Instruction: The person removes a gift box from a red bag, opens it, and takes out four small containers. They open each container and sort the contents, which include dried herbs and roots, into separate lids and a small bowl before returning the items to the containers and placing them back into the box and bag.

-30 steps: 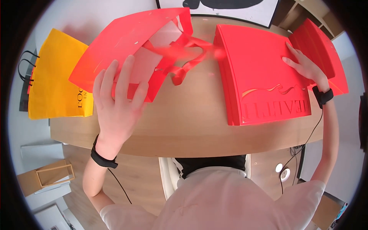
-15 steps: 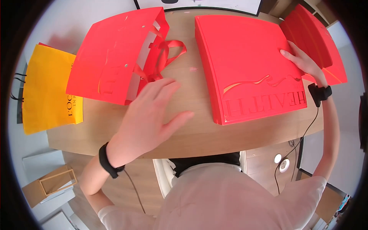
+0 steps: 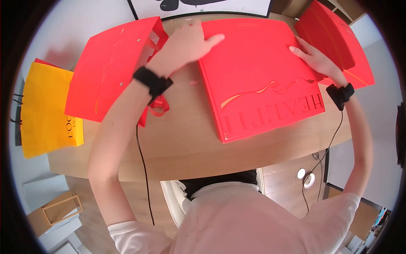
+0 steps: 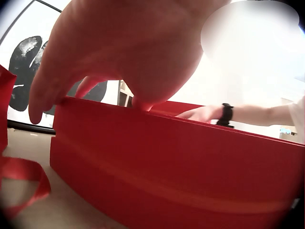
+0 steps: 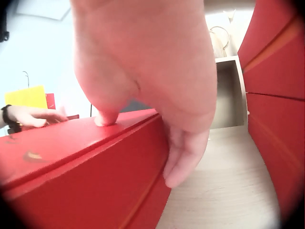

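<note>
A large flat red box (image 3: 258, 67) with raised "HEALTH" lettering lies on the table. My left hand (image 3: 184, 44) is at its far left corner. In the left wrist view, the thumb touches the top face and the fingers reach over the edge with slightly bent tips. My right hand (image 3: 315, 59) grips the right edge of the box, thumb on top and fingers bent down along the side, as the right wrist view shows. Left of the box stands a red paper bag (image 3: 101, 67) with ribbon handles (image 3: 158, 108), partly behind my left forearm.
A yellow bag (image 3: 44, 110) is at the far left of the table (image 3: 177, 148). Another red box (image 3: 334, 38) stands close beyond my right hand. A framed picture (image 3: 198, 6) leans at the back. Cables hang from both wrist straps.
My left hand has moved from the red paper bag, across and away from me, to the box's far left corner. My right hand stays at the box's right edge.
</note>
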`<state>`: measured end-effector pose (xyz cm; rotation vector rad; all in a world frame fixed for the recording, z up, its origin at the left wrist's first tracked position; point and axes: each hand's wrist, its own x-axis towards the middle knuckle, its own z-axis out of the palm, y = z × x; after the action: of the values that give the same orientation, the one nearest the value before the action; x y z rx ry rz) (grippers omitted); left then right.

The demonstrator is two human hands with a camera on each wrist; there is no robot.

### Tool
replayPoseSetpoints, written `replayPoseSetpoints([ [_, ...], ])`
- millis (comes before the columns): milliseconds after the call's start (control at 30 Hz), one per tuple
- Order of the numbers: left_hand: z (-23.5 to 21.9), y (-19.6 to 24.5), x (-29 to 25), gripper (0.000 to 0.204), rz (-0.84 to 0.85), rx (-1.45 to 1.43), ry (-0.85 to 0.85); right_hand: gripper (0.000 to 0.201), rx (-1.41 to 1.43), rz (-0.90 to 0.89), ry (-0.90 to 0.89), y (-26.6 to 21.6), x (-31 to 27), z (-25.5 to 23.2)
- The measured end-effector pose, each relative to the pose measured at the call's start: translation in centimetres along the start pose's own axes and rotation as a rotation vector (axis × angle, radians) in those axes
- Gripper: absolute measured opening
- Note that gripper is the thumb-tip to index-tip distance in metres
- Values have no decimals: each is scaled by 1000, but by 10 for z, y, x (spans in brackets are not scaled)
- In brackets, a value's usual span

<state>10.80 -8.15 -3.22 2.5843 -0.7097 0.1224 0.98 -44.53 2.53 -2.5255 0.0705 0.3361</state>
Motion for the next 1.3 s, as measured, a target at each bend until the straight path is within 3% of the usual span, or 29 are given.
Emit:
replayPoseSetpoints([
  [133, -9, 3, 46, 81, -86, 6, -283, 87, -108, 227, 14, 14, -38, 1],
  [233, -6, -8, 58, 81, -53, 10, -334, 89, -156, 476, -43, 14, -80, -1],
  [267, -5, -10, 59, 81, -48, 5, -338, 91, -191, 579, -48, 7, -96, 1],
  [367, 0, -16, 53, 88, 122, -28, -174, 95, 123, 670, -155, 12, -128, 19],
  [400, -4, -18, 55, 86, 68, 50, -266, 95, 257, 548, -164, 18, -131, 21],
  [500, -25, -8, 35, 78, 13, 70, -397, 93, 617, 469, -75, 23, -137, 27],
  [600, -38, -13, 12, 78, -44, -54, -560, 86, 570, 461, -9, 34, -129, 28],
  [700, -68, 16, -27, 77, -214, -20, -656, 81, 504, 378, 129, 6, -118, 30],
  [733, -58, -1, -33, 76, -200, -54, -668, 79, 540, 343, 113, 11, -111, 31],
  [833, -81, 22, -65, 75, -390, -247, -906, 75, 699, 237, 77, 39, -76, 29],
  [933, -83, 43, -90, 78, -511, -391, -879, 68, 1063, 84, 65, 47, -44, 56],
  [967, -75, 37, -95, 79, -510, -462, -783, 67, 1059, 142, 137, 22, -49, 70],
  [1033, -45, 17, -110, 80, -500, -596, -581, 70, 1219, 102, 98, 57, -36, 84],
  [1133, -21, 19, -116, 68, -546, -1000, -406, 68, 1371, 212, -1, 30, -48, 82],
  [1200, -6, 28, -117, 62, -579, -1231, -336, 67, 1326, 222, 204, -12, -65, 90],
  [1267, 0, 41, -127, 57, -578, -1439, -302, 65, 1442, 181, 197, -7, -63, 93],
  [1300, 0, 46, -131, 56, -591, -1438, -296, 63, 1573, 140, 82, 27, -58, 92],
])
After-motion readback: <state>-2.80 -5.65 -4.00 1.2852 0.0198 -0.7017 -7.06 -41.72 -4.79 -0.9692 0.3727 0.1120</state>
